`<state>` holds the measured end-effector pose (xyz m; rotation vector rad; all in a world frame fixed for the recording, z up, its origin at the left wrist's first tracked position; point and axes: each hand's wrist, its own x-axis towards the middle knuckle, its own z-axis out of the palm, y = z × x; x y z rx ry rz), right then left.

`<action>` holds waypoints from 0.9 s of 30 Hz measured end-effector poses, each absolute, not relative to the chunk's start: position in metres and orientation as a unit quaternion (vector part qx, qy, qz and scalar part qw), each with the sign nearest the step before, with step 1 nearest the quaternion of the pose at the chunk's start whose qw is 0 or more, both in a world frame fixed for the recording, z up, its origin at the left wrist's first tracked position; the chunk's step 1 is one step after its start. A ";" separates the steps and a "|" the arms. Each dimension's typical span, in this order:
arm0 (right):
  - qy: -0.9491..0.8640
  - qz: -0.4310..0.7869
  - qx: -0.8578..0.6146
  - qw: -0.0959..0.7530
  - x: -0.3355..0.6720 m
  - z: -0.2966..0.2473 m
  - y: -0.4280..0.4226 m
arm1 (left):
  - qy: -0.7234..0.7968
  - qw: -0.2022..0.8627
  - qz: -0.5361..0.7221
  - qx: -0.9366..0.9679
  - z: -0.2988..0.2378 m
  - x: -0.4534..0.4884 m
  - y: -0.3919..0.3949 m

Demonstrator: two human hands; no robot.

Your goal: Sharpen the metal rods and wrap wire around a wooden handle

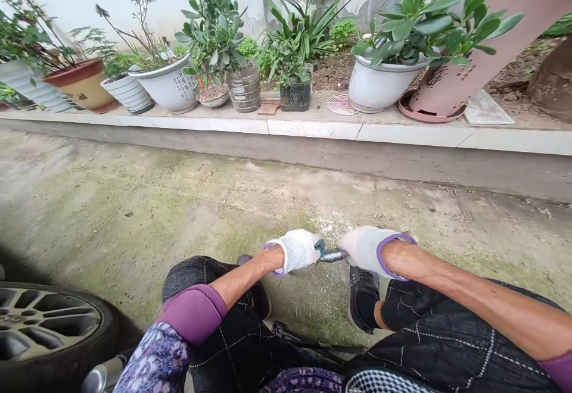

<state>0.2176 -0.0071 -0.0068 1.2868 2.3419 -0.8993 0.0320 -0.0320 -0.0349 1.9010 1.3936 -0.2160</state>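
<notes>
My left hand [300, 248], in a white knit glove with purple trim, is closed on one end of a short, silvery, ribbed metal piece [332, 255]. A bit of teal shows at those fingertips; whether it belongs to the glove or the piece I cannot tell. My right hand [364, 249], gloved alike, is closed at the piece's other end. Both hands are held low in front of me, above the concrete ground [179, 202] and between my knees. The fingers hide most of the piece, and its exact kind cannot be made out.
Dark metal tools [281, 330] lie on the ground between my feet. At the lower left is a wheel with a tire [49, 321], near a shiny metal cylinder [105, 375]. Ahead runs a tiled ledge [313, 128] bearing several potted plants, among them a white pot [379, 86].
</notes>
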 end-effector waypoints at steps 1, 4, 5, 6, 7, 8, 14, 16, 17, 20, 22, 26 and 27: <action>0.823 -0.282 0.456 0.185 0.218 -0.003 -0.001 | 0.558 0.379 -0.051 0.736 -0.036 0.031 -0.028; 0.837 -0.184 0.461 0.232 0.221 0.011 0.020 | 0.611 0.399 0.101 0.676 -0.035 0.026 -0.015; 0.841 -0.168 0.464 0.221 0.221 0.016 0.027 | 0.623 0.401 0.149 0.655 -0.033 0.024 -0.010; 0.844 -0.159 0.472 0.198 0.220 0.020 0.034 | 0.630 0.399 0.191 0.638 -0.032 0.022 -0.006; 0.847 -0.153 0.477 0.176 0.219 0.024 0.039 | 0.633 0.395 0.227 0.626 -0.030 0.020 -0.002; 0.849 -0.145 0.482 0.158 0.217 0.027 0.044 | 0.632 0.392 0.258 0.616 -0.027 0.019 0.001; 0.853 -0.094 0.508 0.078 0.201 0.037 0.059 | 0.595 0.453 0.392 0.536 -0.008 0.016 0.005; 0.845 -0.096 0.524 0.052 0.199 0.039 0.064 | 0.584 0.477 0.422 0.502 -0.002 0.016 0.004; 0.840 -0.100 0.532 0.039 0.198 0.040 0.066 | 0.580 0.488 0.434 0.487 0.002 0.015 0.003; 0.822 -0.156 0.547 -0.025 0.197 0.042 0.071 | 0.570 0.523 0.450 0.447 0.008 0.014 0.003; 0.788 -0.256 0.555 -0.073 0.197 0.045 0.070 | 0.563 0.538 0.455 0.433 0.009 0.012 0.003; 0.710 -0.462 0.518 -0.116 0.198 0.052 0.056 | 0.570 0.507 0.452 0.461 0.003 0.004 0.007; 0.705 -0.491 0.498 -0.117 0.199 0.053 0.052 | 0.572 0.494 0.450 0.475 0.002 0.002 0.007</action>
